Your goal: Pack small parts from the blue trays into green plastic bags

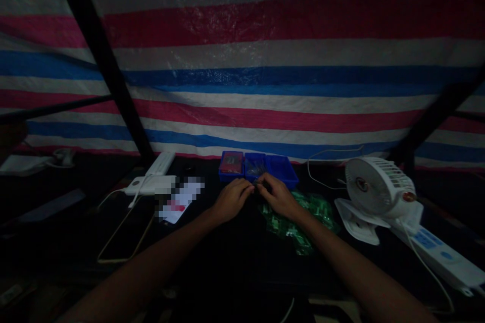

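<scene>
My left hand (231,199) and my right hand (276,196) meet fingertip to fingertip over the dark table, just in front of three small blue trays (280,169). Both hands are pinched closed on something tiny that the dim light hides. A heap of small green parts (314,212) lies under and to the right of my right hand. The left tray (231,163) holds reddish pieces, and the middle one (254,165) holds thin metallic bits.
A white desk fan (373,189) stands at the right beside a white power strip (443,255). At the left lie a white power bank (149,185), a phone (125,234) and a white card (182,204). A striped tarp (265,60) hangs behind.
</scene>
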The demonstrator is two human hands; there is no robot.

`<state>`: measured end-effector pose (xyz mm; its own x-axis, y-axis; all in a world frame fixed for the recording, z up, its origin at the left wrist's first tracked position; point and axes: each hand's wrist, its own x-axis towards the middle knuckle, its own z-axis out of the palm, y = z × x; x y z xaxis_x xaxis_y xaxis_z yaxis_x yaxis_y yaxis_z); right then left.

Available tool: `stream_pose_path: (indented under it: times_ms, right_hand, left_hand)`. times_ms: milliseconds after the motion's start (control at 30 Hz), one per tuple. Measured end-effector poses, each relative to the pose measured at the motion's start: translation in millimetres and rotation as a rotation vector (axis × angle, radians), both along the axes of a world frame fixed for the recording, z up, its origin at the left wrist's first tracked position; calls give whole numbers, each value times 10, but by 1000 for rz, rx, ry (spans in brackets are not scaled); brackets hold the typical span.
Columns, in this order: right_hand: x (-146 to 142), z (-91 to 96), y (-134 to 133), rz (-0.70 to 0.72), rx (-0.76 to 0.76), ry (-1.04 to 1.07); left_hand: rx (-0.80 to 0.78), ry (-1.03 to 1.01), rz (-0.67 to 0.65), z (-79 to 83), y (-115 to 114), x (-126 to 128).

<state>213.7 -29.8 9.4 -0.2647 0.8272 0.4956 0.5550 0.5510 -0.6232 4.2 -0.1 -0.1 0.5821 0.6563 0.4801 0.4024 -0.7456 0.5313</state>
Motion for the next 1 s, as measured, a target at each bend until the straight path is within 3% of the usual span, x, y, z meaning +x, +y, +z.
stream_pose_path:
  times_ms: [833, 1000]
  right_hand:
    - [11, 25, 1, -62, 42, 100]
    - [8, 43, 2, -11, 40, 84]
  left_hand:
    - [73, -170, 52, -11, 18, -2]
    - [-7, -241, 111, -28, 21, 4]
